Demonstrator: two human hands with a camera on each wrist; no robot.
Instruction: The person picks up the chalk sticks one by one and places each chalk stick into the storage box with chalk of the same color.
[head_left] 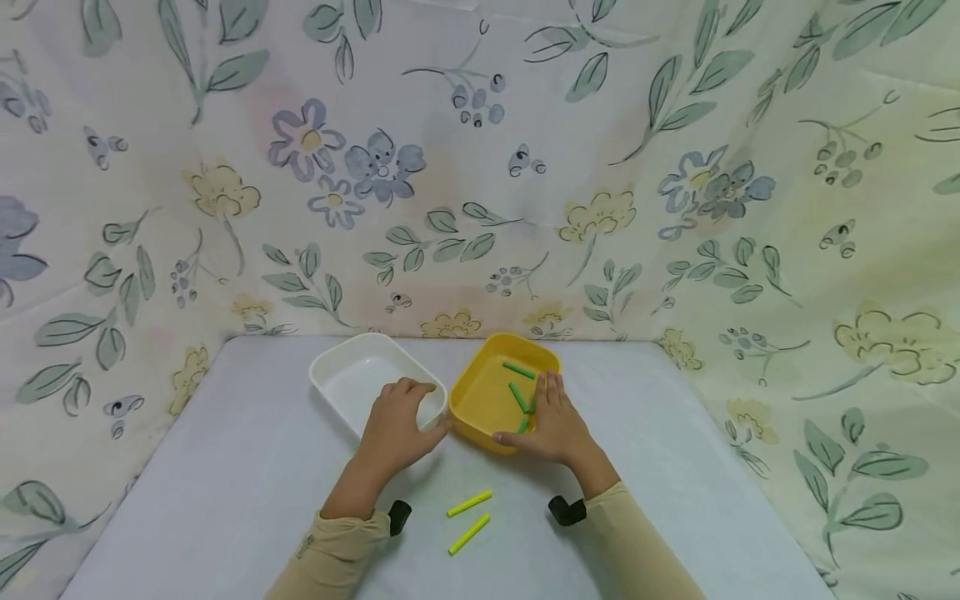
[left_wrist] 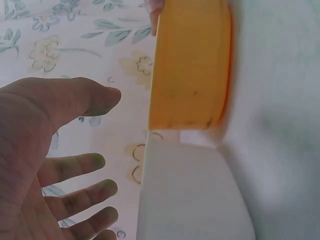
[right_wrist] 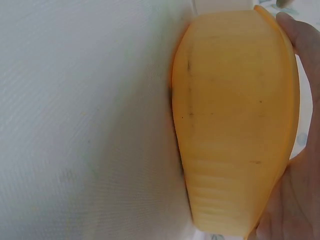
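Note:
My left hand (head_left: 400, 422) hovers by the near right end of a white tray (head_left: 330, 354), its fingers loosely bent and nothing between them. In the left wrist view the thumb and fingertips (left_wrist: 103, 187) stand apart, beside the tray walls. My right hand (head_left: 551, 425) rests over the near right corner of a yellow tray (head_left: 468, 425), fingers straight along its right side and thumb stretched across the near rim. Several short green sticks (head_left: 519, 397) lie inside this tray, some partly hidden by the right hand.
Two short yellow sticks, a farther one (head_left: 469, 503) and a nearer one (head_left: 469, 534), lie on the white-covered table (head_left: 247, 467) between my forearms. The trays stand side by side near the back edge. A flower-patterned cloth (head_left: 487, 183) hangs behind.

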